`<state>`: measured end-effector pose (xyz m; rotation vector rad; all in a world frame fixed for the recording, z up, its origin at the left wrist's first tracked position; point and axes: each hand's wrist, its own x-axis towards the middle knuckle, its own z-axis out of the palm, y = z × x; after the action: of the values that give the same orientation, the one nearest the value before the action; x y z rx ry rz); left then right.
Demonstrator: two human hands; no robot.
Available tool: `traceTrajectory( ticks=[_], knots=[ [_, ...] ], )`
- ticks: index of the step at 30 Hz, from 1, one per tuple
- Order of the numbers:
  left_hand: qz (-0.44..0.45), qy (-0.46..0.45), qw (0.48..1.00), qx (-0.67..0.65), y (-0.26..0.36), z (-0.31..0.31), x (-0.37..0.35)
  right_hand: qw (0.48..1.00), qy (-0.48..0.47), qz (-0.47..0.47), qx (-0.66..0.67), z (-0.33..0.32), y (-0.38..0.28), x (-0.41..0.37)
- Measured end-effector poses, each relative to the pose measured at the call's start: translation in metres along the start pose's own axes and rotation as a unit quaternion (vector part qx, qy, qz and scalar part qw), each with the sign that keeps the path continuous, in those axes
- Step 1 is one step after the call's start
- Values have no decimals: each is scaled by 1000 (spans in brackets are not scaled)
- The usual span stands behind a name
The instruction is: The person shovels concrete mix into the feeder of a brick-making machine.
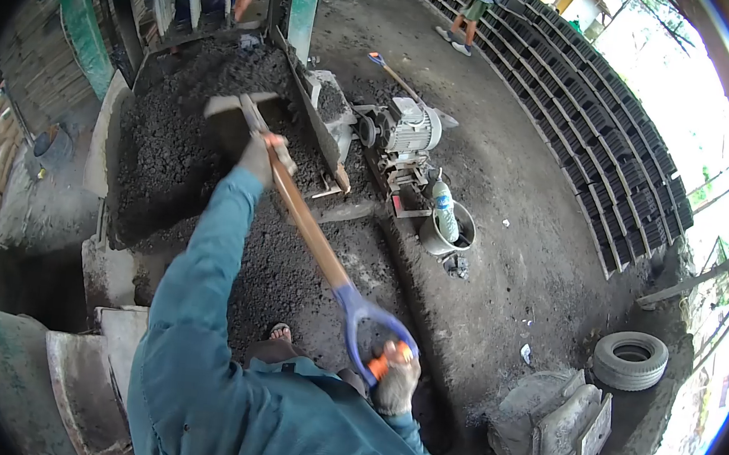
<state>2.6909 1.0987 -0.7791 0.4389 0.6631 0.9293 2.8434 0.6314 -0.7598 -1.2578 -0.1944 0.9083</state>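
Left hand [260,156] clamps a shovel [312,236] shaft mid-frame; right hand [396,382] grips its blue handle below. Upper left, a hopper [100,135] holds dark mix [172,146]. Right of centre, a bucket [432,240] holds a bottle [444,210].

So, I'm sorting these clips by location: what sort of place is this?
Probably a small block-making yard: the left hand and right hand hold a shovel over a heap of dark mix, an electric motor sits beside it, and rows of dark blocks stand stacked.
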Motion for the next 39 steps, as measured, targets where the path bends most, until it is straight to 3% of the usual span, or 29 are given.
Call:
traceTrajectory(
  ticks=[1,3,4,5,6,7,9,10,11,12,13,14,15,16,17,19,22,23,24,27,29,30,31,32,33,36,37,38,39],
  knots=[
    [46,17,999,22,15,-4,20,999,-45,13,19,25,-15,5],
    [88,57,994,-11,39,8,33,983,-163,-47,-69,29,-20,23],
    [60,60,995,-47,44,20,21,982,-187,-14,26,32,-42,17],
    [36,5,997,-63,42,33,6,975,-201,-5,92,18,-69,7],
    [12,-46,996,-80,29,43,-18,993,-103,-43,44,12,-105,-16],
    [-26,-65,986,-150,19,60,-46,989,-63,-131,-14,-6,-134,-27],
    [-77,-117,974,-175,-7,93,-109,970,-19,-215,-109,-73,-184,-36],
    [-65,-129,976,-160,-23,101,-127,930,58,-309,-192,-70,-216,-51],
    [-67,-213,966,-134,-41,96,-131,882,109,-376,-261,-122,-241,-41],
    [-75,-158,977,-121,-53,114,-157,842,143,-440,-276,-133,-267,-35],
    [-47,-202,973,-98,-66,127,-181,824,121,-434,-344,-134,-304,-47],
    [21,-213,976,-30,-83,132,-192,758,115,-555,-322,-140,-325,-39],
    [40,-283,958,-24,-99,136,-197,712,95,-604,-346,-134,-353,-41],
    [59,-353,934,-14,-114,140,-201,685,218,-597,-358,-118,-373,-44],
    [84,-388,918,-10,-126,143,-210,672,178,-660,-285,-128,-410,-34],
    [131,-454,881,1,-146,147,-225,615,188,-709,-289,-97,-456,-33],
    [188,-468,863,-4,-170,140,-224,556,151,-763,-294,-24,-497,-24],
    [186,-433,881,-35,-175,136,-229,543,133,-776,-291,6,-504,-20],
    [184,-399,896,-64,-178,132,-235,535,110,-787,-288,38,-505,-16],
    [247,-480,830,-139,-123,116,-236,519,38,-810,-270,136,-482,-9],
    [235,-437,845,-198,-76,94,-232,517,-18,-817,-254,195,-447,-9],
    [253,-447,824,-239,-57,73,-198,516,-48,-819,-246,218,-425,-11],
    [247,-382,849,-268,-33,59,-181,521,-77,-816,-239,237,-400,-13],
    [241,-313,870,-294,-9,46,-163,524,-103,-814,-229,251,-378,-16],
    [209,-168,916,-298,20,40,-164,532,-123,-809,-219,257,-355,-17],
    [188,-224,907,-302,48,-26,-94,529,-124,-800,-254,236,-297,-3],
    [173,-183,920,-299,53,-33,-82,439,-60,-823,-356,221,-290,10],
    [158,-143,931,-295,56,-39,-72,532,-47,-773,-341,202,-271,30],
    [140,-102,941,-289,60,-41,-65,574,-33,-741,-349,194,-254,37]
  ],
)
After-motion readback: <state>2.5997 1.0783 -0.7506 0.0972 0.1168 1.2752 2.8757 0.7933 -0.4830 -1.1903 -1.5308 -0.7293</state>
